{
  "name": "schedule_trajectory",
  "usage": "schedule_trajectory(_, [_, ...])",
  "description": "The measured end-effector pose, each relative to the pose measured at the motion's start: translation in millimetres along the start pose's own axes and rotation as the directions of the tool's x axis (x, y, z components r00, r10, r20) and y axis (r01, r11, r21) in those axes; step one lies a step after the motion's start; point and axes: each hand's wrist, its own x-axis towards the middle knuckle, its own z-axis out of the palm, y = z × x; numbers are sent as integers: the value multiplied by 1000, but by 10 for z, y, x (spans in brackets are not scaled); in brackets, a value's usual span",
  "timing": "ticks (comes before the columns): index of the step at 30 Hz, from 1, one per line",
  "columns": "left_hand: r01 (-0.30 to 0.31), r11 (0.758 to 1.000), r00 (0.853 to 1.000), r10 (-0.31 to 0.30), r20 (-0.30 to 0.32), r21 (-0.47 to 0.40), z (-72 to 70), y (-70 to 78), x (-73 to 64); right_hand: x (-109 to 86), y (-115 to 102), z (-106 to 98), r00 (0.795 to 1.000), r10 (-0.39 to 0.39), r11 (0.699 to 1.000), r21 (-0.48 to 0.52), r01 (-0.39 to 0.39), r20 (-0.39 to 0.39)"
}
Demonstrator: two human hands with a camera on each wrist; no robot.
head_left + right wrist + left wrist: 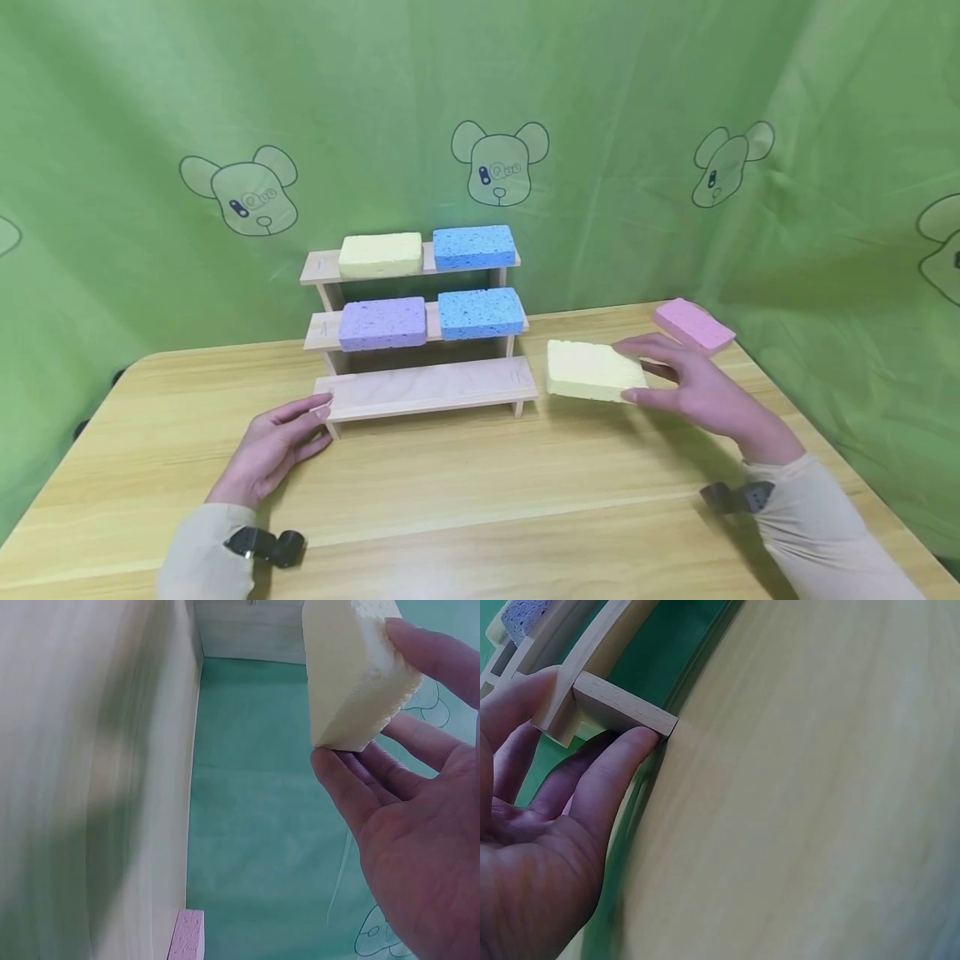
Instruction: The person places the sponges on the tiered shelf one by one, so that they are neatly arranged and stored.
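We see the right hand (693, 387) holding a pale yellow sponge (588, 368) by its edge, thumb on one face and fingers on the other, raised above the wooden table (465, 517) at three o'clock from the stepped rack (435, 387). At the rack's eight o'clock, we find the left hand (270, 454) gripping the end of the lowest step with its fingertips. Above that bare step, we count a purple sponge (382, 323) and a blue one on the middle step, and a second yellow and another blue on top. A pink sponge (693, 325) lies at two o'clock from the held one.
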Motion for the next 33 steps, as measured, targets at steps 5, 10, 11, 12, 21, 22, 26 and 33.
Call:
schedule_trajectory(5, [2, 1000, 1000, -2, -1, 0, -2, 2, -2, 31, -82, 44, 1000, -14, 1000, 17, 14, 5])
schedule_trajectory(10, [6, 1000, 1000, -6, -1, -7, -8, 2, -7, 65, -104, 84, 1000, -22, 999, 28, 22, 7])
schedule_trajectory(11, [7, 1000, 1000, -7, -1, -8, -9, 3, -8, 69, -103, 88, 1000, -23, 999, 28, 23, 8])
schedule_trajectory(12, [7, 1000, 1000, -7, -1, -9, -9, 4, -8, 75, -103, 94, 1000, -27, 999, 29, 27, 8])
schedule_trajectory(21, [11, 1000, 1000, -11, 0, -7, -4, 13, -6, 118, -102, 143, 999, -40, 999, 30, 40, 10])
schedule_trajectory(22, [12, 1000, 1000, -12, -1, -7, -3, 14, -6, 124, -102, 150, 999, -40, 999, 32, 40, 11])
schedule_trajectory(26, [16, 1000, 1000, -16, -6, -8, 0, 15, -7, 150, -104, 180, 999, -37, 999, 37, 36, 16])
schedule_trajectory(33, [20, 1000, 1000, -20, -8, -11, 3, 18, -10, 185, -119, 224, 999, -29, 999, 33, 28, 24])
